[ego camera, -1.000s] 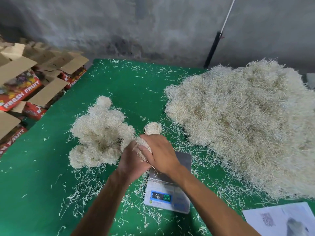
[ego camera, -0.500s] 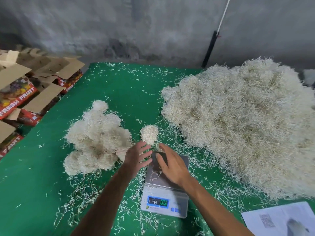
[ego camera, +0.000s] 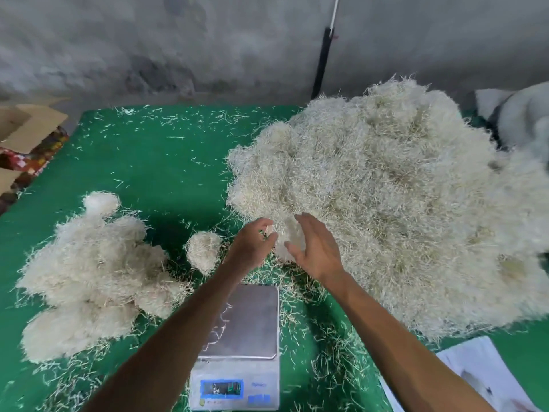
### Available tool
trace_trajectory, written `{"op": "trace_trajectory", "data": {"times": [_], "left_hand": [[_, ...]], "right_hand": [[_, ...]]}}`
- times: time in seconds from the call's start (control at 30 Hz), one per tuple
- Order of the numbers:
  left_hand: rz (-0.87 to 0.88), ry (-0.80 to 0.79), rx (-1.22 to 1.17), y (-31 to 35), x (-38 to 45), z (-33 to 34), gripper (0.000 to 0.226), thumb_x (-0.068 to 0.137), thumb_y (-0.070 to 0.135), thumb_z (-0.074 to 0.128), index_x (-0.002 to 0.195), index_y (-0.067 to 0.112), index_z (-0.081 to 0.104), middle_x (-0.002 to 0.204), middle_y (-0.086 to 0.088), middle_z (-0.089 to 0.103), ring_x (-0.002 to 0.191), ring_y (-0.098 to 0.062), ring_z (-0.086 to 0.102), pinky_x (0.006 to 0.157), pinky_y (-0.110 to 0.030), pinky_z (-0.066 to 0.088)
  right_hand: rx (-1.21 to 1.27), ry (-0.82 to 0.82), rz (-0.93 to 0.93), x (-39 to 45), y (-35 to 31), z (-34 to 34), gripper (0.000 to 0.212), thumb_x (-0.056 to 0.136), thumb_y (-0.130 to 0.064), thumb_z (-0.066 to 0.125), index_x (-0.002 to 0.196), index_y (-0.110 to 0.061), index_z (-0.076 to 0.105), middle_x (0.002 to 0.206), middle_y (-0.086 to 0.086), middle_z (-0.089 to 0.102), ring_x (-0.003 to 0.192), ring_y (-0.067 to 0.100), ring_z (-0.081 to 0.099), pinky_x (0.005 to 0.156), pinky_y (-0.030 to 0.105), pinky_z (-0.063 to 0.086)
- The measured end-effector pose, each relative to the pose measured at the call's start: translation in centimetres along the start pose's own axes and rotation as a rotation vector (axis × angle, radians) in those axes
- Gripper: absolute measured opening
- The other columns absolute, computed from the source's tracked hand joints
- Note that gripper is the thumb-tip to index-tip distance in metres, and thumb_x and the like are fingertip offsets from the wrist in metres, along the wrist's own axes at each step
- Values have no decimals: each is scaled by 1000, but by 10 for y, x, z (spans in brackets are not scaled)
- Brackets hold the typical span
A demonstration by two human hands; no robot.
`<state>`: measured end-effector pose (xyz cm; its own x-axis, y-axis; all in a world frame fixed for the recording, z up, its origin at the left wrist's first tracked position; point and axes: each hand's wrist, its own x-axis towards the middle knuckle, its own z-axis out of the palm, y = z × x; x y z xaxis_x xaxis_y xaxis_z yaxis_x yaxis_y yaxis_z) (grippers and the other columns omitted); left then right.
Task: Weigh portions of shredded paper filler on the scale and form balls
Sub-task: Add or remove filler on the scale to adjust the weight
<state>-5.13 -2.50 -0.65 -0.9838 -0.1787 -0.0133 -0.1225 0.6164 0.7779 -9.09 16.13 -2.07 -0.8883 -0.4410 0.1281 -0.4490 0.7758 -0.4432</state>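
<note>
- Both hands are seen reaching out past the scale point(ego camera: 240, 346) to the near edge of the big heap of shredded paper filler point(ego camera: 386, 203), which is piled up at about 2 o'clock on the green worktop point(ego camera: 148, 162).
- The left hand point(ego camera: 251, 248) is held with fingers loosely curled against a small whitish tuft point(ego camera: 286, 233) at the heap's edge; whether it's actually gripped can't be told.
- The right hand point(ego camera: 318, 248) is spread open, fingers straight, right beside that same tuft.
- The scale is parked at 6 o'clock, its steel plate bare apart from a few stray strands; the display is too blurry to be read.
- A cluster of finished balls point(ego camera: 89, 278) is stacked at 9 o'clock, with one single ball point(ego camera: 204, 251) left just beside it, near the left wrist.
- Cardboard boxes point(ego camera: 26, 138) are seen off the worktop at 10 o'clock, and some paper sheets point(ego camera: 481, 379) at 4 o'clock.
</note>
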Motion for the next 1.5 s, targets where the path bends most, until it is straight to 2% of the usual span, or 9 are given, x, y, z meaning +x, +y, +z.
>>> {"op": "trace_trajectory", "data": {"times": [0.13, 0.33, 0.5, 0.8, 1.0, 1.07, 1.23, 1.4, 1.5], "left_hand": [[-60, 42, -28, 8, 52, 7, 50, 94, 29, 67, 140, 22, 49, 139, -11, 53, 118, -22, 57, 95, -45, 55], [-111, 4, -70, 15, 82, 36, 36, 98, 28, 61, 132, 25, 51, 139, -7, 53, 115, -20, 60, 91, -45, 57], [-204, -12, -100, -7, 68, 42, 46, 100, 25, 59, 142, 12, 45, 139, -11, 54, 86, -10, 63, 56, -13, 49], [-201, 10, -190, 19, 23, 2, 48, 101, 28, 58, 144, 13, 44, 143, -13, 52, 111, -34, 63, 94, -48, 55], [-302, 59, -661, 42, -22, -45, 26, 102, 38, 53, 126, 28, 54, 133, -2, 58, 105, -14, 66, 85, -38, 61], [-393, 96, -845, 43, -39, -61, 31, 102, 43, 51, 127, 26, 56, 129, -1, 58, 106, -18, 67, 82, -43, 62], [-437, 7, -1635, 27, -79, -94, 89, 72, 75, 73, 144, 31, 43, 137, 3, 46, 138, -41, 41, 84, -68, 52], [-419, -29, -1380, 12, -124, -109, 78, 74, 47, 85, 140, 20, 53, 146, -17, 52, 123, -28, 60, 105, -52, 48], [-346, 90, -1012, -8, -143, -106, 48, 88, 10, 69, 133, 17, 53, 129, -7, 65, 105, 8, 63, 95, -15, 49]], "right_hand": [[-150, 176, -31, 80, 20, -15, 74, 103, -55, 53, 161, -16, 29, 171, 16, 18, 156, 34, 22, 126, 53, 24], [-254, -61, 131, 170, 35, 5, 112, 86, -81, 54, 164, -31, -9, 170, 11, -21, 157, 44, -1, 122, 59, 5], [-326, -207, 108, 125, 45, 60, 89, 93, -51, 68, 161, -26, 15, 167, 16, 21, 146, 45, 37, 116, 59, 39], [-96, 93, 21, 108, -16, -45, 64, 99, -50, 62, 148, -13, 42, 136, 13, 57, 94, 21, 63, 71, 37, 58], [654, 154, 123, 77, -105, -103, 97, 92, -59, 71, 162, -10, 26, 163, 5, 37, 143, 16, 46, 116, 33, 41], [906, 132, 153, 59, -133, -110, 111, 85, -69, 72, 164, -11, 19, 160, -5, 34, 130, -3, 48, 99, 13, 44], [844, -78, 159, 17, -171, -99, 124, 72, -94, 60, 164, -22, 19, 163, 3, 36, 132, 9, 45, 102, 35, 36], [732, -177, 106, -26, -179, -46, 85, 93, -87, 31, 131, -19, 64, 80, 2, 64, 66, 16, 65, 90, 34, 53], [927, -167, 220, -40, -171, -26, 71, 100, -75, 35, 124, -14, 61, 87, 0, 59, 74, 9, 57, 74, 32, 45]]}}
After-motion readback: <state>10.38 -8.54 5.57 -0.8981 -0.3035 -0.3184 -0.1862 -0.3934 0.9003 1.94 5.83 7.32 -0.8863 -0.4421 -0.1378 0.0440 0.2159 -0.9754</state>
